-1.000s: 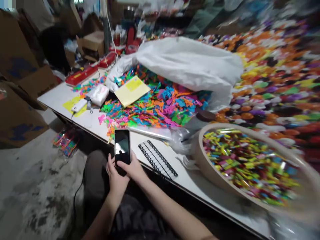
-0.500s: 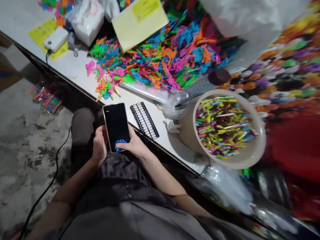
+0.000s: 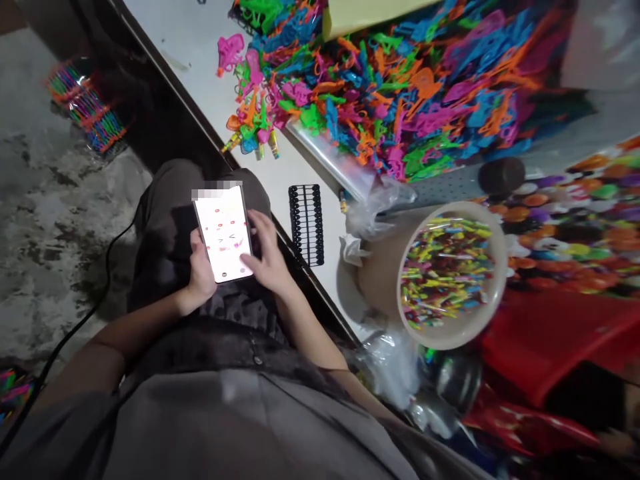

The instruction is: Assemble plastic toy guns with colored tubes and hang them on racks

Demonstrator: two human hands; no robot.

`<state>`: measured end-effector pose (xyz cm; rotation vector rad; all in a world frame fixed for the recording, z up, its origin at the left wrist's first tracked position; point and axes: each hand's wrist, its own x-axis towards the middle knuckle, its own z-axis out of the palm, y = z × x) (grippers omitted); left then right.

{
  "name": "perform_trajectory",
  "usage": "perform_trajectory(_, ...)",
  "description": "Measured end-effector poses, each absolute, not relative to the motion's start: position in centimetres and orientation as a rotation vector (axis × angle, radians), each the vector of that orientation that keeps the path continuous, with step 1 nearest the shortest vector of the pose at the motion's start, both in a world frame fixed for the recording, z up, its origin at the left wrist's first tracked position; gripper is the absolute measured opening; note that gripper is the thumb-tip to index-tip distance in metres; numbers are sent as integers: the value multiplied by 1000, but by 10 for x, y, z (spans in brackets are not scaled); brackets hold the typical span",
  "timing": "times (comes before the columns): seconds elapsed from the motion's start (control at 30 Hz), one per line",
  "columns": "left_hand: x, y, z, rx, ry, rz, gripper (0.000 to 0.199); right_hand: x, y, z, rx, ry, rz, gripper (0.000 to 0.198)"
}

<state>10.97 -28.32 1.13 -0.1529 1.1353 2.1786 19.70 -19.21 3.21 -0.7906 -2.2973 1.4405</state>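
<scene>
A smartphone (image 3: 223, 233) with a bright white screen is held upright above my lap. My left hand (image 3: 201, 273) is wrapped round its left edge and lower corner. On the other side, my right hand (image 3: 267, 257) has its thumb over the lower right of the screen and its fingers curled along the right edge. Red marks and small icons show on the display, too fine to read. Just right of that hand, a black ladder-like plastic frame (image 3: 309, 227) lies on the white table (image 3: 280, 173).
A tub (image 3: 373, 267) full of small striped pieces stands to the right. Colourful plastic toy parts (image 3: 400, 100) are heaped behind, beside a plastic-wrapped bar (image 3: 330, 153). Bundled coloured sticks (image 3: 87, 107) lie on the floor, near a black cable (image 3: 95, 293).
The phone's screen has gone from black with a blue glow to bright white. My right thumb has shifted to the lower right of the screen. The camera view has turned.
</scene>
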Motion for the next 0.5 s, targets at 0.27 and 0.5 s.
perform_trajectory(0.27, 101, -298, -7, -29, 1160, 2133, 31, 182, -193, 54, -996, -1987, 1455, 25)
perform_trajectory(0.5, 96, -300, -10, -12, 1206, 2130, 31, 186, -201, 63, -896, -2295, 1451, 18)
